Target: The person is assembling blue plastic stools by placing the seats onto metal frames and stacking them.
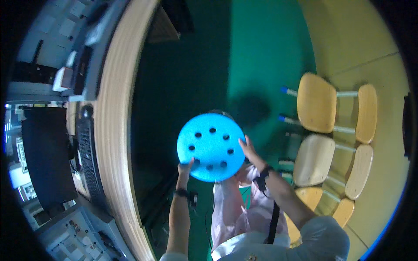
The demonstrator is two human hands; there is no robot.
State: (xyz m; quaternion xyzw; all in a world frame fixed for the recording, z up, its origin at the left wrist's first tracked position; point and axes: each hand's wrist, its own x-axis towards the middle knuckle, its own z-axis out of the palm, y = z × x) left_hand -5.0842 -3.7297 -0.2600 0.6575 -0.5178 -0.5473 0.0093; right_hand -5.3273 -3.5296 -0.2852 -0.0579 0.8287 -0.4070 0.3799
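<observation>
A round blue stool seat [212, 150], with a ring of several dark holes in its top, is held in front of my body in both hands. My left hand [185, 167] grips its near left edge, the thumb lying over the top close to one hole. On the right edge, my right hand [249, 150] is closed round the rim, with fingers partly hidden below. Whatever lies under the seat is mostly out of sight; only a dark curved edge shows past its far side. Dark bands circle both my wrists.
To the left runs a wooden desk edge [115, 108] with a black keyboard [90, 161], a mouse [87, 111] and a dark monitor [48, 156]. Along the yellow wall on the right stand several wooden chairs [317, 103]. The floor [270, 52] is green, darker near the desk.
</observation>
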